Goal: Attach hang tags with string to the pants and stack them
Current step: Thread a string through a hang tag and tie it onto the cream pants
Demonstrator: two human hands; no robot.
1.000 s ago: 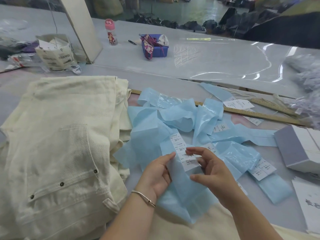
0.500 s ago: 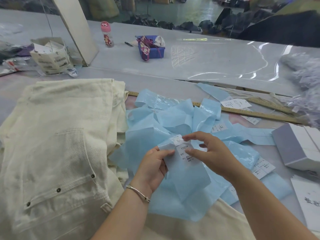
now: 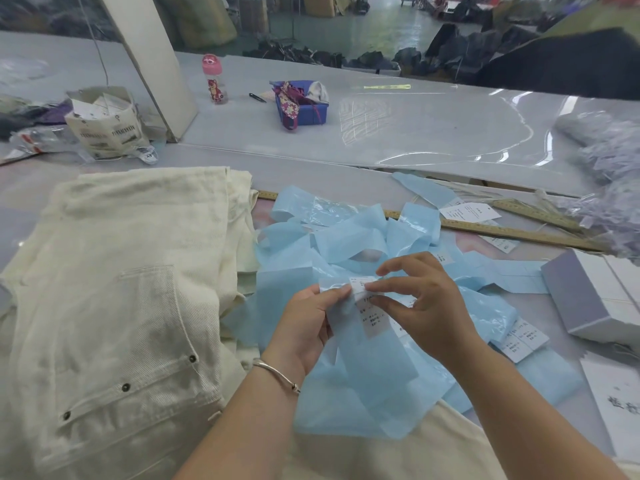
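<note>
Both hands work at the centre of the view over a heap of pale blue backing strips (image 3: 349, 237). The left hand (image 3: 308, 323) pinches the top edge of one blue strip (image 3: 374, 362) between thumb and forefinger, the remaining fingers curled beneath it. The right hand (image 3: 426, 306) pinches a white printed sticker (image 3: 370, 306) at the top of that strip with thumb and forefinger, its other fingers spread loosely above. The strip hangs from the hands toward six o'clock.

The step in hand looks like peeling a printed label off its backing, a preparation of the tags; no string shows in either hand, and no tagging of the pants appears to be underway.

The cream pants (image 3: 121, 306) lie flat at nine o'clock of the hands, pocket side up, with more cream cloth underneath them and across the six o'clock edge. A white tag (image 3: 465, 212) lies at one o'clock beside a wooden ruler (image 3: 519, 232), and a grey box (image 3: 588, 299) sits at three o'clock. More stickers on strips (image 3: 523, 337) lie just right of the right hand.

Next, the sticker likely needs lifting cleanly without creasing, then pressing squarely onto a tag before stringing it to the pants.
</note>
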